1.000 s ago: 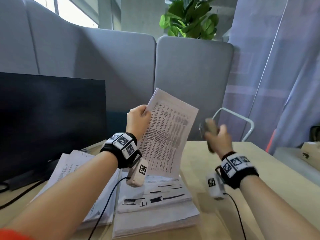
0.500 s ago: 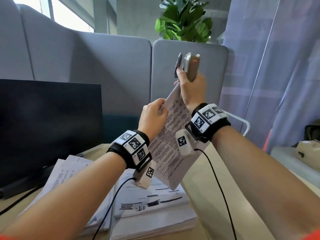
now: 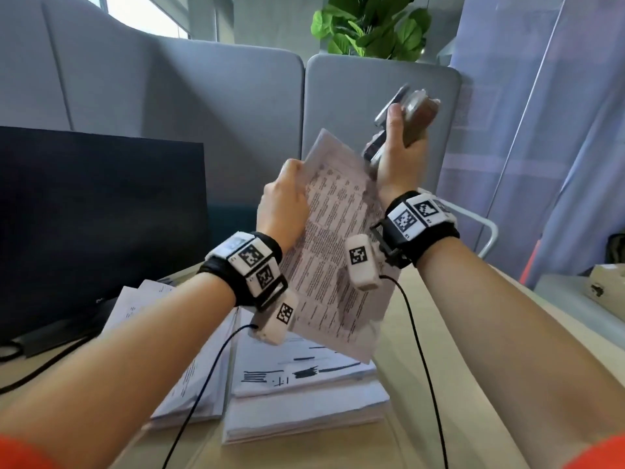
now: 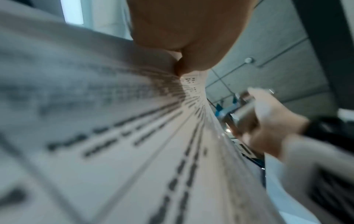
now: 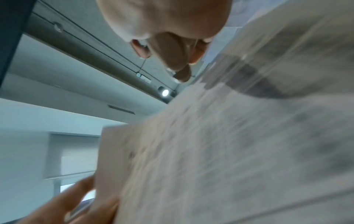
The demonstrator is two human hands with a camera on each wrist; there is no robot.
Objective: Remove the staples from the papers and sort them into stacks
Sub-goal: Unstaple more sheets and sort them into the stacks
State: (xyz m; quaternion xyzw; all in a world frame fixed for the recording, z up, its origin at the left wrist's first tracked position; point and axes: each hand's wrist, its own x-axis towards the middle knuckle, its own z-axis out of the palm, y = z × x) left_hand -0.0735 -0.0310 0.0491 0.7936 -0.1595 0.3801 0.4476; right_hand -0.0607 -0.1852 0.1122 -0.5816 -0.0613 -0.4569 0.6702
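In the head view my left hand (image 3: 284, 198) grips the upper left edge of a printed, stapled paper set (image 3: 334, 238) and holds it upright above the desk. My right hand (image 3: 402, 147) grips a brown and metal staple remover (image 3: 411, 113) at the paper's top right corner. The left wrist view shows my left hand (image 4: 184, 45) pinching the paper (image 4: 114, 136), with the staple remover (image 4: 243, 109) beside the sheet's edge. The right wrist view is blurred; the paper (image 5: 229, 151) fills it under my right hand (image 5: 172, 45). I cannot make out the staple.
Two paper stacks lie on the wooden desk (image 3: 456, 333) below my hands: a thick one (image 3: 304, 401) in the middle and another (image 3: 189, 384) to its left. A dark monitor (image 3: 101, 214) stands at left. Grey partitions (image 3: 203, 113) rise behind. A chair frame (image 3: 487, 231) sits at right.
My right hand rose from desk height with the staple remover to the paper's top corner. The left hand tilted the sheets toward it and lifted slightly.
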